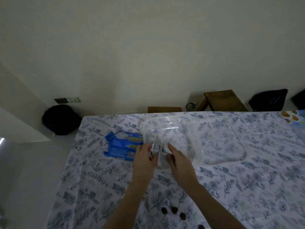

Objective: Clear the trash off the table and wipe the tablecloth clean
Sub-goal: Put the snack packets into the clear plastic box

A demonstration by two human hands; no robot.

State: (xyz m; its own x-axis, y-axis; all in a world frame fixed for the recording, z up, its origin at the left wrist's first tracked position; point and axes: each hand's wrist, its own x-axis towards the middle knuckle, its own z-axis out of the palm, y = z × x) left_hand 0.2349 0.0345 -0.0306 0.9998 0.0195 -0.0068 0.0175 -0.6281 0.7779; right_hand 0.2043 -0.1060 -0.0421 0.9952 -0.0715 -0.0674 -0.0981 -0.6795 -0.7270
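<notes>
A white tablecloth (247, 179) with a blue leaf print covers the table. In the middle, my left hand (145, 156) and my right hand (178, 156) both pinch a crumpled white wrapper or tissue (158, 151) at the near edge of a clear plastic food container (161, 129). Its clear flat lid (217, 139) lies open to the right. A blue pack of wet wipes (122, 146) rests just left of my left hand. Three dark brown crumbs or spots (173, 210) sit on the cloth near the front edge.
A black bin bag (61, 119) stands on the floor past the table's far left corner. A wooden stool (222, 100) and a dark bag (269, 100) are behind the table. A colourful packet (293, 117) lies at the far right corner.
</notes>
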